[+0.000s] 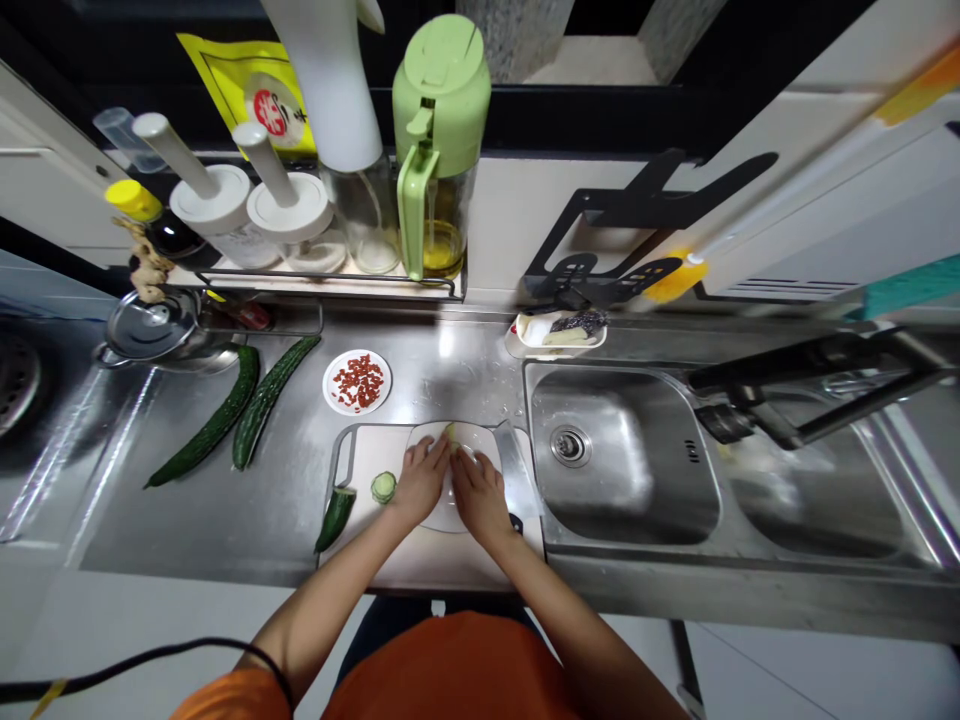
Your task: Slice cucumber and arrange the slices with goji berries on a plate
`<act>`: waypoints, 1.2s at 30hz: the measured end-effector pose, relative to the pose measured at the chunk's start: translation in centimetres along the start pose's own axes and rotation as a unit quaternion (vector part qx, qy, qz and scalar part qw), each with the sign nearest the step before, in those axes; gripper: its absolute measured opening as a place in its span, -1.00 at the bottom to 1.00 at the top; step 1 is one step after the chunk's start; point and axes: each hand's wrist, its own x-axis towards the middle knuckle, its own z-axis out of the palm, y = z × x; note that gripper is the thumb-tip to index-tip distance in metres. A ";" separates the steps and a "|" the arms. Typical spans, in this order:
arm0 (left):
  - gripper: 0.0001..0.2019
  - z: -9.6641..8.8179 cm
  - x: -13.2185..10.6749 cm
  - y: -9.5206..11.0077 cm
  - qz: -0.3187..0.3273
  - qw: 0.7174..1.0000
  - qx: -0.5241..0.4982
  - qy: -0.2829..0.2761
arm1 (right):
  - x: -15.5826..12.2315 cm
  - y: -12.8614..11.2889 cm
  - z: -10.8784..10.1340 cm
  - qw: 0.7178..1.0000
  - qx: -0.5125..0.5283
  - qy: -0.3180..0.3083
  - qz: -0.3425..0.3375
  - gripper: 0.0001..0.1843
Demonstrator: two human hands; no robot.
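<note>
Seeing a cucumber slice and stub at the board's left edge, sink right; my left hand and right hand cover the white plate, and I cannot tell their grip.

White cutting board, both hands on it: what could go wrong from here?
1. The dark green cucumber end lies over the left edge of the white plastic cutting board; the left hand could knock it off.
2. The right hand rests on the round white plate, close to the steel sink; a shove might slide it that way.
</note>
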 end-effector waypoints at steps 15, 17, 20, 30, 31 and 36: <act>-0.55 -0.4 -0.2 -0.2 -0.007 0.997 -0.048 0.067 | -0.1 0.0 -0.4 1.000 0.030 0.008 0.004 -0.55; -0.61 -1.2 -0.8 -0.9 -0.038 0.990 -0.081 0.108 | -0.2 0.0 -0.6 0.999 0.038 0.010 0.004 -0.56; -0.66 -2.2 -2.6 -2.5 -0.098 0.974 -0.143 0.147 | -0.6 0.2 -1.1 0.999 0.051 0.017 0.000 -0.59; -0.69 -0.6 -8.0 -4.6 -0.281 0.953 -0.102 0.050 | -1.9 -0.3 -1.3 0.996 0.079 0.034 -0.016 -0.65; -0.68 -0.4 -8.0 -4.5 -0.284 0.953 -0.097 0.048 | -1.9 -0.4 -1.3 0.996 0.079 0.034 -0.018 -0.65; -0.71 -0.7 -7.8 -4.5 -0.280 0.953 -0.102 0.054 | -2.1 -0.9 -1.3 0.997 0.075 0.030 -0.018 -0.67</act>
